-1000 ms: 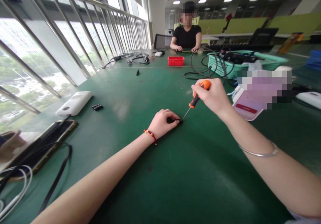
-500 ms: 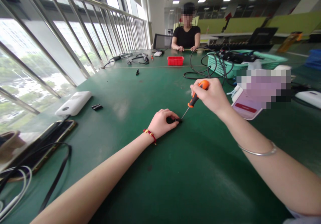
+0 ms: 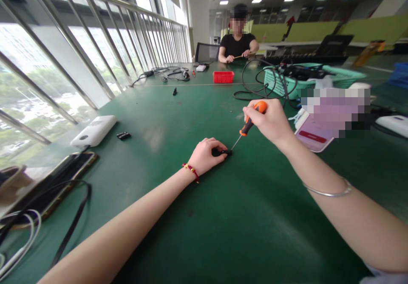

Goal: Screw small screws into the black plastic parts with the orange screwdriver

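With its thumb and fingers, my left hand pinches a small black part against the green table. The part is mostly covered by the fingers, so its exact kind cannot be made out. My right hand grips an orange and black screwdriver by the handle. The tool slants down to the left, and its metal tip meets the right end of the black part.
To the left lie a white device, a small black piece and a dark phone with cables. Farther off are a red bin and a green basket. A phone stands right. A person sits opposite.
My hands, the black part and the screwdriver have barely moved. The person opposite has raised their hands slightly, lifting a thin yellowish stick-like thing off the table.
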### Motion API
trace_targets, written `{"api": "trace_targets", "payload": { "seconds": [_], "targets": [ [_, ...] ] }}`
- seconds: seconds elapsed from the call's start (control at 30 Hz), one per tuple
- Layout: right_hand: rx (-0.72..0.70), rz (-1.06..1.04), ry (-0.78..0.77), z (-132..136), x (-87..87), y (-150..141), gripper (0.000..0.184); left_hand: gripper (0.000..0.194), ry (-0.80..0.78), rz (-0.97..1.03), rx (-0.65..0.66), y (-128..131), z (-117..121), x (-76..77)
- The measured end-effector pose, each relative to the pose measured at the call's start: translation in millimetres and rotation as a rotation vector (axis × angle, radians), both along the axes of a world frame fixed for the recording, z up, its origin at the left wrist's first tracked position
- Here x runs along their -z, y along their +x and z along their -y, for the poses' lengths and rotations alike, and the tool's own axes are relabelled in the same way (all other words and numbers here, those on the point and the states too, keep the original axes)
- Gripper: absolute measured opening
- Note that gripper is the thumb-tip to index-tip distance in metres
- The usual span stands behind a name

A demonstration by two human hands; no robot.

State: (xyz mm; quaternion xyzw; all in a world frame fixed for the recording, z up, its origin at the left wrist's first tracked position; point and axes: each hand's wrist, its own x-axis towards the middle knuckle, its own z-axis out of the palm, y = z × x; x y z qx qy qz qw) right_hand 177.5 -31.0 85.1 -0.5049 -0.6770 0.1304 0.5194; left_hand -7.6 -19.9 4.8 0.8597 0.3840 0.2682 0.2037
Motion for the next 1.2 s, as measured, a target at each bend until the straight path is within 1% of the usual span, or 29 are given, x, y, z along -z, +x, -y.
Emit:
{"api": "trace_targets", "payload": {
  "seconds": [0.2, 0.87, 1.03, 1.2],
  "targets": [
    [0.011, -0.005, 0.027, -0.3, -0.3, 2.5, 0.027, 0.014, 0.005, -0.004, -0.001, -0.1, -0.2, 1.1],
    [0.001, -0.019, 0.009, -3.8, 3.6, 4.6, 0.026, 0.013, 0.001, -0.016, -0.001, 0.5, 0.3, -0.6],
    [0.022, -0.008, 0.028, -2.1, 1.9, 4.5, 0.028, 0.014, 0.002, -0.007, -0.007, 0.4, 0.2, 0.6],
    [0.0, -0.015, 0.031, -0.6, 0.8, 3.0, 0.028, 0.014, -0.001, -0.005, -0.004, 0.7, 0.7, 0.3]
  ]
}}
